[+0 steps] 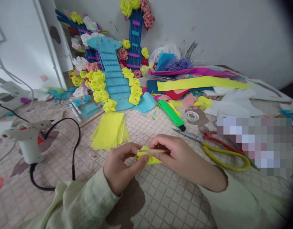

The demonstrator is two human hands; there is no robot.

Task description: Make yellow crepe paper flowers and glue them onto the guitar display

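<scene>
head view: paper (152,160), stick (147,151) in hands (124,165) (181,156), pixelated patch (258,146) unreadable

Tabletop (160,194): pale, grid-patterned, dark patches. Directly on it: white glue gun (29,143), left side; overlapping thin yellow sheets (110,130), near centre; green cutter (169,114), aslant; white spool (189,117), just right of cutter; scissors (205,138) with red and yellow handles, nearer side.

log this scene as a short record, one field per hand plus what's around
left hand: pinches yellow paper piece
right hand: holds thin stick across the paper piece
ahead: stacked yellow sheets
left side: white glue gun
right side: scissors, green cutter
back: light blue board edged with yellow flowers
</scene>
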